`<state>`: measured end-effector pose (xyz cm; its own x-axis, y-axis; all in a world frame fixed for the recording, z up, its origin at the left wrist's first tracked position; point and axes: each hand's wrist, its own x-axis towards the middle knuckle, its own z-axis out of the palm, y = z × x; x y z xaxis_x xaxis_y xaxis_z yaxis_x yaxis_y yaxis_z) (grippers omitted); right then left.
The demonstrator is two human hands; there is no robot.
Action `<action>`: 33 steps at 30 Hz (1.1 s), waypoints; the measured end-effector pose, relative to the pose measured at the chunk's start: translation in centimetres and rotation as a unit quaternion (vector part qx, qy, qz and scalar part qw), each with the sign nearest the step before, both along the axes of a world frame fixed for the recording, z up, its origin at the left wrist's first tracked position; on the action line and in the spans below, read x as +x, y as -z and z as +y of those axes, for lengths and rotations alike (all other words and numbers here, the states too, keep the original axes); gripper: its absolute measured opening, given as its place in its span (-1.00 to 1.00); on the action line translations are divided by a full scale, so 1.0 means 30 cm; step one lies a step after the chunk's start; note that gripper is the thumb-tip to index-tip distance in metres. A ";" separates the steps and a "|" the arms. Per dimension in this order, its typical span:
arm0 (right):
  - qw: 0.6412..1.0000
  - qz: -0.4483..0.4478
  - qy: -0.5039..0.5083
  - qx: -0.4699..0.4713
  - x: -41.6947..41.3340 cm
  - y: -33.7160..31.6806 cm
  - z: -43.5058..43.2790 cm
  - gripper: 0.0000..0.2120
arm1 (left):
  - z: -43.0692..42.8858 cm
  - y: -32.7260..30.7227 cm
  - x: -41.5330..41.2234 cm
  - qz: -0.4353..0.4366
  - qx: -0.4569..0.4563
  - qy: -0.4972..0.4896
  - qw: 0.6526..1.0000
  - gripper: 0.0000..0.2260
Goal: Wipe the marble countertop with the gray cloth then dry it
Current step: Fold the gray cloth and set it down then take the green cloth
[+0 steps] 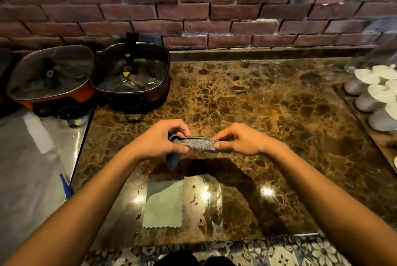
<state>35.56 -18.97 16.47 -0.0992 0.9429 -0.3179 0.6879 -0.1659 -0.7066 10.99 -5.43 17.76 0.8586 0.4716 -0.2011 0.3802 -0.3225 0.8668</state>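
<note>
The gray cloth (pixel 198 143) is bunched and stretched between both hands, held in the air above the middle of the brown marble countertop (pixel 257 98). My left hand (pixel 163 139) pinches its left end, where a corner hangs down. My right hand (pixel 240 139) pinches its right end. A pale green cloth (pixel 164 204) with scalloped edges lies flat on the counter near the front edge. Small dark crumbs and wet streaks (pixel 211 199) show on the marble just right of it.
Two electric pots stand at the back left: an orange one with a glass lid (pixel 50 77) and a dark open one (pixel 132 77). A tray of white cups (pixel 378 94) lines the right side. A steel surface (pixel 32 158) adjoins the left; a brick wall is behind.
</note>
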 end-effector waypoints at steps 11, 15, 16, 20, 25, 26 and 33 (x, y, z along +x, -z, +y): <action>0.981 -0.170 -0.022 0.090 -0.032 -0.031 0.241 -0.71 | 0.201 0.058 -0.076 0.015 0.002 -0.120 0.993 -0.72; 0.974 -0.215 -0.012 0.071 -0.047 -0.019 0.376 -0.76 | 0.306 0.077 -0.067 0.096 0.070 -0.170 0.978 -0.86; 0.973 -0.222 -0.007 0.067 -0.053 -0.013 0.409 -0.76 | 0.326 0.080 -0.061 0.123 0.106 -0.181 0.970 -0.89; 0.964 -0.253 0.009 0.082 -0.073 0.003 0.503 -0.78 | 0.342 0.082 -0.046 0.171 0.219 -0.206 0.938 -0.84; 0.959 -0.264 -0.017 0.101 -0.129 0.050 0.453 -0.81 | 0.297 0.168 -0.126 0.196 0.278 -0.172 0.924 -0.71; 0.961 -0.262 -0.024 0.084 -0.146 0.079 0.421 -0.83 | 0.272 0.199 -0.152 0.206 0.282 -0.158 0.924 -0.69; 0.973 -0.223 -0.052 -0.028 -0.314 0.347 0.186 -0.80 | 0.064 0.412 -0.291 0.330 0.244 -0.036 0.911 -0.66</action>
<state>26.16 -13.37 6.05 -0.0339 0.9154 -0.4011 0.9394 -0.1079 -0.3255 2.27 -3.50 5.41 0.5906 0.6932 -0.4132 0.8017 -0.5625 0.2023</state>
